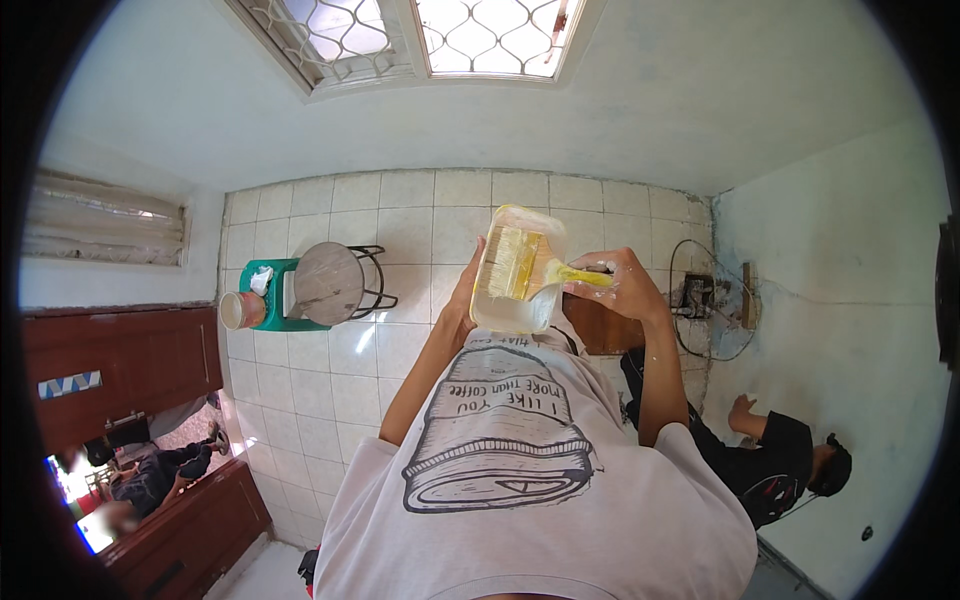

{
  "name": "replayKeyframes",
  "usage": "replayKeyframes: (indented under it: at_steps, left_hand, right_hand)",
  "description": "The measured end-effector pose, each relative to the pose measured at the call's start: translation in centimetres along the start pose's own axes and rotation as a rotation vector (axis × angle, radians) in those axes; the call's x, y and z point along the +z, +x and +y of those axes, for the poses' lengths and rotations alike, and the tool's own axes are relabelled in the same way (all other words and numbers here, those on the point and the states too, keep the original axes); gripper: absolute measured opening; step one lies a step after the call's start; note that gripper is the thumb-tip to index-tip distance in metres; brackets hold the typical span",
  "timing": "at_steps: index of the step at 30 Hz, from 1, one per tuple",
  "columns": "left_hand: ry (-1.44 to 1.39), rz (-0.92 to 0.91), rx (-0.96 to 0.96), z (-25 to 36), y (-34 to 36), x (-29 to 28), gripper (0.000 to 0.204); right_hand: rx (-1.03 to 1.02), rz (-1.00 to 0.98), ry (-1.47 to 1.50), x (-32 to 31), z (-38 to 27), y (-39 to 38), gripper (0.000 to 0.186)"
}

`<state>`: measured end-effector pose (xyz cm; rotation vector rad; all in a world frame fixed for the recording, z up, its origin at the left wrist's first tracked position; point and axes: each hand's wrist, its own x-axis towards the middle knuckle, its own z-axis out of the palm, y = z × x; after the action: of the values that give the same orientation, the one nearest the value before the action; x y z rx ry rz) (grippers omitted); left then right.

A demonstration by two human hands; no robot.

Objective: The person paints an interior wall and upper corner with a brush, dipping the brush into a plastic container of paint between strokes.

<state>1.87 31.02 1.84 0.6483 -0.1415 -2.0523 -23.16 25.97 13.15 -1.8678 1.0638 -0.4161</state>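
Observation:
My left hand (pixel 465 292) grips the left side of a white rectangular paint tub (pixel 552 232), held up in front of my chest. Its rim and inner walls are smeared with yellowish and white paint. Over the tub lies a wide paintbrush (pixel 522 265) with pale bristles pointing left and a yellow band and handle. My right hand (pixel 622 285), spotted with white paint, is closed round that handle at the tub's right. Whether the bristles touch paint inside cannot be made out.
On the left stand a round-topped stool (pixel 330 282), a green plastic stool (pixel 278 318) and a paint-stained bucket (pixel 238 311). A black cable (pixel 674 300) loops by the right wall. A person in black (pixel 775 460) is at lower right; another person (pixel 155 485) shows through the doorway.

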Motion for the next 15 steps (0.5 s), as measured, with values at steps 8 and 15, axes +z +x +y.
replayKeyframes:
  at_steps: [8, 15]
  left_hand:
    - [0.088, 0.114, -0.010, -0.2, -0.6, 2.0, 0.078]
    - [-0.049, -0.003, 0.002, -0.9, -0.4, 0.9, 0.079]
  right_hand:
    - [0.013, -0.002, 0.011, -0.4, -0.7, 0.1, 0.038]
    - [0.017, 0.024, 0.018, -0.3, -0.4, -0.7, 0.037]
